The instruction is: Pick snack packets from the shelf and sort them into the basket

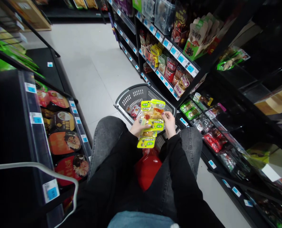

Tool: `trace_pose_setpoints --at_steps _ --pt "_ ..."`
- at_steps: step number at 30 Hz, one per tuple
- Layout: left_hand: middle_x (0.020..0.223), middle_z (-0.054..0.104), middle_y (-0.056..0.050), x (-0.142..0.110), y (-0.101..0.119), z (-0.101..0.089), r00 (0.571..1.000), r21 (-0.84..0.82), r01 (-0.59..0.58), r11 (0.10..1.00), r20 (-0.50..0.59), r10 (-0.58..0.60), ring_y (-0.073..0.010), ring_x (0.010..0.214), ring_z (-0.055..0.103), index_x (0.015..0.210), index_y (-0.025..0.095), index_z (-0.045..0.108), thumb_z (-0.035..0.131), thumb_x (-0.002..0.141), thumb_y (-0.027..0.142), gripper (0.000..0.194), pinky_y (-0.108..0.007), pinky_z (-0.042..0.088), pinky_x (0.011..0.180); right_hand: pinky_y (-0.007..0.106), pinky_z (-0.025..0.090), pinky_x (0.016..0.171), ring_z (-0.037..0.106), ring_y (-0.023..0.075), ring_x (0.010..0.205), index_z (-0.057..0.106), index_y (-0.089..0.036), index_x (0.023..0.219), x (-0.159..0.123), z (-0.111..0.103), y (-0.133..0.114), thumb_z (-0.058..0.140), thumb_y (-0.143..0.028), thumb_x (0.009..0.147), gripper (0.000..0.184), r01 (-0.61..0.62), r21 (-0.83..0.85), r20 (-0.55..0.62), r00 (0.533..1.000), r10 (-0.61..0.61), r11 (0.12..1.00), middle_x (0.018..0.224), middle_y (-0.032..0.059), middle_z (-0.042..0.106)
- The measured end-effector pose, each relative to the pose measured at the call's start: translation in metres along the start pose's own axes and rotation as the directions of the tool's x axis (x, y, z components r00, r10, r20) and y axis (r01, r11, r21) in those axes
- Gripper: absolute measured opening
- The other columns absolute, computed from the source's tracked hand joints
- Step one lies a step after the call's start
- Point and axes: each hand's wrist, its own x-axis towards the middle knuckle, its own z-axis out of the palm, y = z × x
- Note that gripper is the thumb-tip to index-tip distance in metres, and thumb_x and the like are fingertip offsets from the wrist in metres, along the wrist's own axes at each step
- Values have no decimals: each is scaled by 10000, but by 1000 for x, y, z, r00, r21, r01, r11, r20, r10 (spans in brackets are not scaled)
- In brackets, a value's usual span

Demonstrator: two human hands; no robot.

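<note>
Both my hands hold a small stack of yellow-green snack packets (152, 122) fanned out in front of me, above my knees in grey jeans. My left hand (138, 127) grips the stack from the left side. My right hand (169, 123) pinches its right edge with closed fingers. Just beyond the packets a grey plastic shopping basket (141, 94) stands on the floor with a few red-and-white packets (134, 110) inside. A red stool (147, 167) shows between my legs.
Black shelves flank a narrow aisle of pale floor tiles (93, 66). The right shelves (176, 63) carry hanging snack bags with blue price tags. The left shelf (62, 133) holds round instant-food bowls. A grey metal rail (36, 167) curves at lower left.
</note>
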Motion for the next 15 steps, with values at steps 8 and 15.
trace_pose_setpoints --at_steps 8,15 --pt "879 673 -46 0 1 -1 999 11 15 1000 -48 -14 -216 808 650 1067 160 532 836 375 122 757 -429 504 843 263 460 716 564 113 722 492 -198 876 6 -16 -9 572 -313 687 235 -85 252 -113 987 116 964 816 -6 590" --pt "915 679 -67 3 -3 -4 1000 0 -1 1000 -18 1 -222 811 655 1085 155 540 836 398 120 749 -448 510 839 219 194 426 92 59 400 520 -206 761 -4 -24 -23 375 -453 850 301 -252 432 235 959 161 866 535 -70 223"
